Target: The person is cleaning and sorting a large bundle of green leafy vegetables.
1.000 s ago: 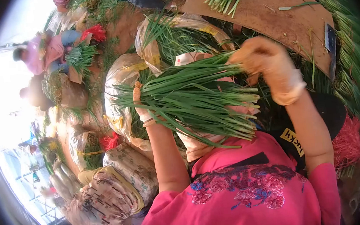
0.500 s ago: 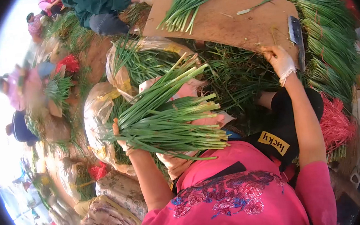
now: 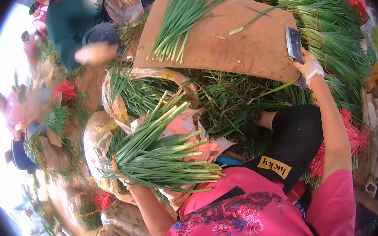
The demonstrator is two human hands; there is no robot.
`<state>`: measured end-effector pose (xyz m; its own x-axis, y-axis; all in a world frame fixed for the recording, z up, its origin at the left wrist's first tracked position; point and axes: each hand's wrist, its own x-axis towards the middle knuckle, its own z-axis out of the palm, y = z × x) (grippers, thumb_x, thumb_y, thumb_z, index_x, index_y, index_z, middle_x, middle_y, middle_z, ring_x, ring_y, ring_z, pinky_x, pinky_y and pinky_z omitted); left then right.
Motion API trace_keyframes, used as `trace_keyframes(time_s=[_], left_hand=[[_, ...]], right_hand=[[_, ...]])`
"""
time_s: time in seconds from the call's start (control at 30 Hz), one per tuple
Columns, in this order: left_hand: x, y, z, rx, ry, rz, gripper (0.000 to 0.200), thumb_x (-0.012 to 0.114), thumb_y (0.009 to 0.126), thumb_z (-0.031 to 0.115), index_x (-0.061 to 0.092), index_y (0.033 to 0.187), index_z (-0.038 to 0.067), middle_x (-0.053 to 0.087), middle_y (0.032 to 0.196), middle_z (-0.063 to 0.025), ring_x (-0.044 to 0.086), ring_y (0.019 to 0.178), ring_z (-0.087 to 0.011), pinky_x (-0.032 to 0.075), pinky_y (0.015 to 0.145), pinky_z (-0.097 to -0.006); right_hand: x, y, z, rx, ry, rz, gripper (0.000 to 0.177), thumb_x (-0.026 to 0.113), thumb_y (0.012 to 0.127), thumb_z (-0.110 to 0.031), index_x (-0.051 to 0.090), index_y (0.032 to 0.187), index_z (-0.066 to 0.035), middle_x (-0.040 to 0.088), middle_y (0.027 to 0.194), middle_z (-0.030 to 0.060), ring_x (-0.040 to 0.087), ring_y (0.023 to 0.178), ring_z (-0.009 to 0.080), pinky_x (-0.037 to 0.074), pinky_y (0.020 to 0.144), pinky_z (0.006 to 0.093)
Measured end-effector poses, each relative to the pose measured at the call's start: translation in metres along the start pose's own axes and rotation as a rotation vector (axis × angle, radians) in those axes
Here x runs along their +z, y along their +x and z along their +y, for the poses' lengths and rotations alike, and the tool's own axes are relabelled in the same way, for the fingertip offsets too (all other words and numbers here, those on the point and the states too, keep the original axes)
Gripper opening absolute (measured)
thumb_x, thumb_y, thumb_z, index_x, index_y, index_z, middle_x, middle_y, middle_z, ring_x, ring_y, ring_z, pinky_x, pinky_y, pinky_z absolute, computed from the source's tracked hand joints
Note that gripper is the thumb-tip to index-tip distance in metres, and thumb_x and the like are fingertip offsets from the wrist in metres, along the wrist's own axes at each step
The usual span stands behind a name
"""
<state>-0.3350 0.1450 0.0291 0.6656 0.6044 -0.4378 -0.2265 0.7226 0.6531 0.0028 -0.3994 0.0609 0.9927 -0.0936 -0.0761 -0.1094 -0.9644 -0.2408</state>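
A big bundle of green stalks point(image 3: 165, 159) lies in my left hand point(image 3: 120, 173), whose fingers wrap round its leafy end; the pale ends point right. My gloved right hand point(image 3: 310, 66) is at the right edge of the brown board point(image 3: 244, 35), its fingers closed on the end of a dark-handled cleaver point(image 3: 294, 44). The blade's lower part is partly hidden by the hand. On the board's left part rests another small bunch of green stalks point(image 3: 177, 23), with a loose stalk point(image 3: 252, 21) to its right.
Tied green bundles point(image 3: 331, 31) are stacked on the right, above red strings point(image 3: 348, 141). Plastic bags of greens point(image 3: 98, 140) stand at the left. A co-worker in dark green point(image 3: 69, 27) sits at the upper left; other people are farther left. Loose leaves point(image 3: 232, 95) lie below the board.
My right hand has moved from the board's lower edge up and right to the cleaver and closed on it. My left hand still holds the bundle. The view has shifted slightly.
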Motion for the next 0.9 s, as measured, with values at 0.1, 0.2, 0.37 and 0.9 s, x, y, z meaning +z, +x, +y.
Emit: trace_keyframes(time_s=[0.1,0.2,0.37,0.9], left_hand=[[0.003,0.003,-0.003,0.038,0.020,0.014,0.061,0.048,0.083,0.055,0.051,0.121,0.006,0.055,0.121,-0.0170,0.054,0.105,-0.0341,0.046,0.089,-0.0505],[-0.006,0.008,-0.006,0.005,0.054,0.007,0.061,0.048,0.083,0.055,0.050,0.122,0.008,0.054,0.120,-0.0162,0.053,0.106,-0.0337,0.045,0.090,-0.0500],[-0.010,0.009,-0.005,0.010,0.067,-0.014,0.061,0.048,0.083,0.054,0.051,0.121,0.007,0.055,0.120,-0.0161,0.054,0.104,-0.0339,0.046,0.089,-0.0503],[0.018,0.012,-0.010,0.018,0.084,-0.003,0.058,0.046,0.086,0.052,0.050,0.122,0.006,0.055,0.120,-0.0169,0.054,0.103,-0.0340,0.045,0.091,-0.0492]], right_hand=[[0.030,0.013,0.039,0.149,0.125,-0.105,0.081,0.072,0.076,-0.026,0.030,0.143,-0.008,0.053,0.127,0.0172,0.056,0.105,0.0271,0.043,0.092,0.0351],[0.050,0.038,0.074,0.255,0.488,-0.214,0.079,0.072,0.073,-0.023,0.035,0.139,-0.001,0.056,0.121,0.0159,0.055,0.101,0.0231,0.043,0.087,0.0328],[0.030,0.060,0.118,0.187,0.568,-0.131,0.029,0.064,0.078,-0.014,0.055,0.100,0.001,0.054,0.078,0.0029,0.047,0.069,0.0127,0.039,0.061,0.0265],[-0.007,-0.011,0.041,-0.303,-0.038,-0.068,0.044,0.058,0.082,-0.023,0.052,0.124,-0.010,0.053,0.125,0.0176,0.051,0.114,0.0336,0.041,0.098,0.0391]])
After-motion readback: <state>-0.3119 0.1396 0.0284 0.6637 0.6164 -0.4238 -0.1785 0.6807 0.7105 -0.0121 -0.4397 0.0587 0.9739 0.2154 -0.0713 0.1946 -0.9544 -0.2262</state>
